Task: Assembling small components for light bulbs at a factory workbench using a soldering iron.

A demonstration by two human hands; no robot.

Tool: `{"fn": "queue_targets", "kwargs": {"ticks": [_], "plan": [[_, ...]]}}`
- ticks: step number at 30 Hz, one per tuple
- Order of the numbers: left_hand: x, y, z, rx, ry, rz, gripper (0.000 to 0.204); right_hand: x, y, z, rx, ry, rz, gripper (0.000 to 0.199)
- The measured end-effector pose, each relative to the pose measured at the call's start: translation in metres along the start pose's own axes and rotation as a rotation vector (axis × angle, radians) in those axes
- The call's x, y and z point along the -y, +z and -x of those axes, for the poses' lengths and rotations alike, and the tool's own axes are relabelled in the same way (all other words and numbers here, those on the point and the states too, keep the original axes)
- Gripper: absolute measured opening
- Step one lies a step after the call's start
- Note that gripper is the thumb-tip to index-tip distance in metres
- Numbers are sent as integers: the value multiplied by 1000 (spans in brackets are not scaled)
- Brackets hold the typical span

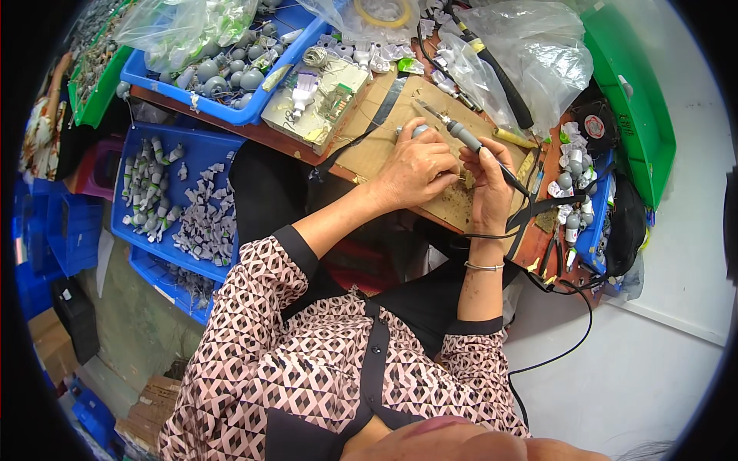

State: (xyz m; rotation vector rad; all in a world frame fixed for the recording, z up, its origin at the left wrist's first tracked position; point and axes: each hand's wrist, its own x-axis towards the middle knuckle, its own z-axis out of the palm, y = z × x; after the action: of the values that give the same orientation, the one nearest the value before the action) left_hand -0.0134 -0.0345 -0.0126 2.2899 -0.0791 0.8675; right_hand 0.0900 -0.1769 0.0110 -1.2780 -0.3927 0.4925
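The left hand hid most of a gray piece at its fingertips, so its shape could not be told. The right hand covered part of the soldering iron. At the top left, a clear bag hid some gray bulbs, and the upper edge cut the bag off. The white pieces in the blue tray below were too small to tell apart

A blouse is displaying a geometric pattern in pale pink, brown and black. Its sleeves are ending in plain black cuffs. A black placket is carrying dark buttons. A slim silver-coloured bracelet is encircling the right wrist. Black trousers are showing below.
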Motion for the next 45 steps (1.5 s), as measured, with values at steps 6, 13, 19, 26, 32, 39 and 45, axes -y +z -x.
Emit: {"fn": "queue_targets", "kwargs": {"ticks": [6,13,19,26,32,39,45], "plan": [[-3,1,1,-8,-3,7,9,-2,-2,2,4,-5,9,24],[-4,3,1,-7,28,11,10,5,-4,8,-7,-10,-25,24],[4,0,-3,52,14,4,10,31,-18,38,-105,-206,85,26],[3,1,-5,100,6,-84,9,35,-50,110,-188,-334,473,23],[-2,5,-6,143,4,-208,9,30,-49,142,-126,-487,830,22],[-5,9,-10,159,-9,-232,9,21,-49,142,-44,-602,874,29],[-5,8,-11,186,-2,-243,8,20,-49,141,-19,-641,906,29]]}}
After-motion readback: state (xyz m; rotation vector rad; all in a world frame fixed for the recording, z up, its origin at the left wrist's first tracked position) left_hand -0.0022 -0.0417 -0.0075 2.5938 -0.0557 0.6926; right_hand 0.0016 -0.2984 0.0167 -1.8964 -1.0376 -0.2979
